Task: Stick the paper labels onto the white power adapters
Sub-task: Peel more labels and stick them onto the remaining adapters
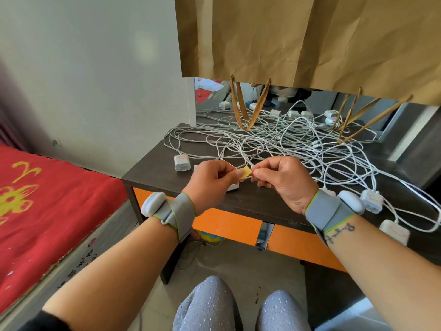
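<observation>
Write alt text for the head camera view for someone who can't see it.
Two hands, left hand and right hand, pinch a small yellow paper label between them above a dark desk. White power adapters and tangled white cables cover the desk, and brown paper bags hang above.

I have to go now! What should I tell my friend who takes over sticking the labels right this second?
Left hand and right hand: both pinch a small yellow label piece between the fingertips, above the desk.
Things: a white adapter with a label sits on the desk's left; two labelled adapters lie at the right edge. A cable tangle covers the middle.
Done: those three look labelled.
Left: finish this label, then check the adapters further back; their labels cannot be told.
</observation>
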Demonstrator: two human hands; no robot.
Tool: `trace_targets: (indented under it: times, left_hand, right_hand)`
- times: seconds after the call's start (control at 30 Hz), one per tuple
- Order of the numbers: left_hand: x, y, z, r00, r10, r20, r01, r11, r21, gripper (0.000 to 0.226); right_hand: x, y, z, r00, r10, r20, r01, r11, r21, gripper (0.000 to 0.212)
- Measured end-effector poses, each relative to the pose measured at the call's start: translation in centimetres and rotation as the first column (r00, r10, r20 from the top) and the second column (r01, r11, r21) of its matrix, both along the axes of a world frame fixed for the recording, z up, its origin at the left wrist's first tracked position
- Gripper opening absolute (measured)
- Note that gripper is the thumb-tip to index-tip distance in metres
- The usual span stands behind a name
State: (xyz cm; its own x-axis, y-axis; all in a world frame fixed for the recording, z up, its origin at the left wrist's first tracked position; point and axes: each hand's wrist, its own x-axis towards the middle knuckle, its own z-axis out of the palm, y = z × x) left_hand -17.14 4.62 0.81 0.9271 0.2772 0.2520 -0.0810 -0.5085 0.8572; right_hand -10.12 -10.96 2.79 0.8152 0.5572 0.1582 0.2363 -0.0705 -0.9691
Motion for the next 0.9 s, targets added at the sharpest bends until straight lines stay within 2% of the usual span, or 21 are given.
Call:
trace_targets:
  times: [0.6,0.9]
  left_hand:
    - [-0.5,0.2,0.9,0.999,-0.043,0.013,0.043,0.999,0.007,0.03]
    - [-0.5,0.5,1.5,0.999,-0.042,0.021,0.039,0.991,0.131,0.025]
  right_hand:
    - [0.2,-0.4,0.3,0.994,0.07,-0.082,-0.072,0.997,-0.029,0.016]
    - [0.3,-0.6,0.6,0.992,0.116,-0.05,-0.119,0.989,-0.084,0.016]
